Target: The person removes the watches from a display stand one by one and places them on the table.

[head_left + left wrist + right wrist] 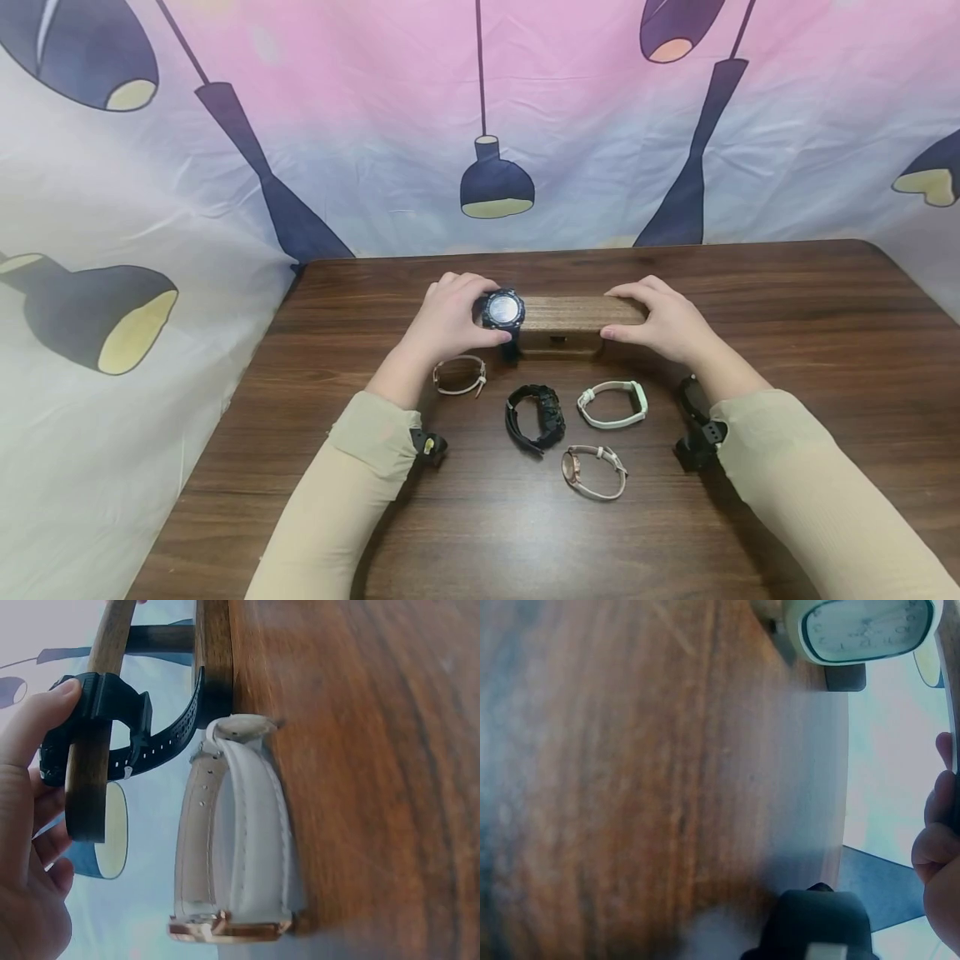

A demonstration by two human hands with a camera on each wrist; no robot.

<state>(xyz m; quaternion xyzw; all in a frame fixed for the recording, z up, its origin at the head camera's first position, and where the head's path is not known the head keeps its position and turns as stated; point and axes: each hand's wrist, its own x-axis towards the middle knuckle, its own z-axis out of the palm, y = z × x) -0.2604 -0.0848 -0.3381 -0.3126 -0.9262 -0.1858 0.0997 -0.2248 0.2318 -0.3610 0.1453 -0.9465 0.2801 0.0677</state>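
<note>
A wooden watch stand [566, 312] with a raised crossbar stands toward the back of the table. Around the bar's left end sits a black watch [503, 309] with a round face, its perforated strap [169, 742] hanging loose below in the left wrist view. My left hand [448, 315] pinches this watch, thumb [56, 705] at the front and fingers behind. At the bar's other end my right hand [667, 325] grips the wood between thumb and fingers. In the right wrist view only part of that hand [941, 862] shows, at the right edge.
Nearer on the table lie a light-strapped watch [480, 385], a second black watch [551, 417], a pale green square-faced watch [637, 402] and a rose-gold watch [573, 468]. A dark item [693, 398] sits beside the right forearm. A printed cloth [405, 167] hangs behind the table.
</note>
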